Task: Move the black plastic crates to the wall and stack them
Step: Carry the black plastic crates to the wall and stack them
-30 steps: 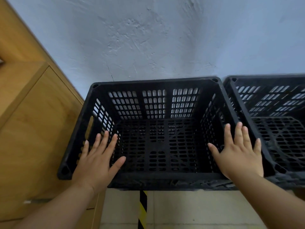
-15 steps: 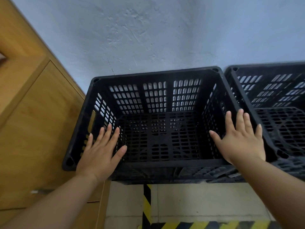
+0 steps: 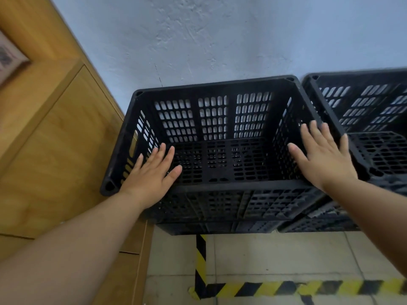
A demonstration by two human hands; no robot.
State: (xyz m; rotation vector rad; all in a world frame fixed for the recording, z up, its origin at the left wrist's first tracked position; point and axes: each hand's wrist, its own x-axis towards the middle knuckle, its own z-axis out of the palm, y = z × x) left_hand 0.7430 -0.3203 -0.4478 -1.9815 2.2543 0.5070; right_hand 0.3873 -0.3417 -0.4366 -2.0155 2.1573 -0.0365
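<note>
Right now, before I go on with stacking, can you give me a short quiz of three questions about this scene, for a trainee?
1. True or false: the left hand and the right hand lie with straight, spread fingers at the two sides of the crate.
2. What stands to the left of this crate? A) a wooden cabinet B) a ladder C) a bin
3. Fill in: the floor tape is striped yellow and ____.
Key: 1 true; 2 A; 3 black.
</note>
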